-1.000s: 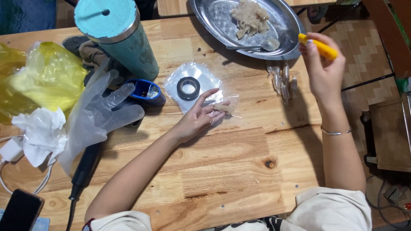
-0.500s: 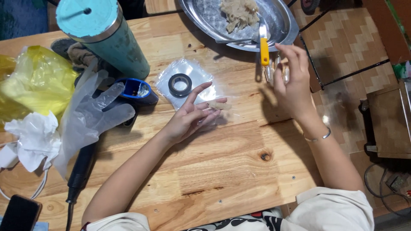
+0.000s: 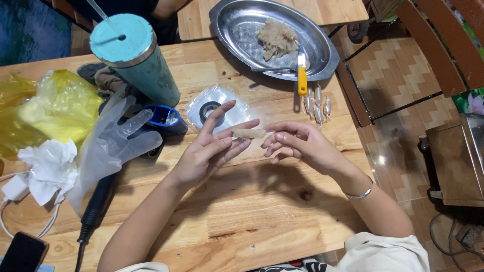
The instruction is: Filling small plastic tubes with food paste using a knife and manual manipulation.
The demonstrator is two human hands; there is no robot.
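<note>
- At the far left of the wooden table: yellow bag, crumpled tissue, clear glove, teal tumbler behind.
- Left hand: fingers spread and loose, tips propping one end of a small pale roll above the table.
- Right hand: fingertips lightly pinched on the roll's other end, not clenched.
- Step in hand, seemingly: shaping the roll between both hands; next, even gentle pressure without crushing.
- Farther right: steel tray with filling, yellow-handled knife, finished wrapped pieces.
</note>
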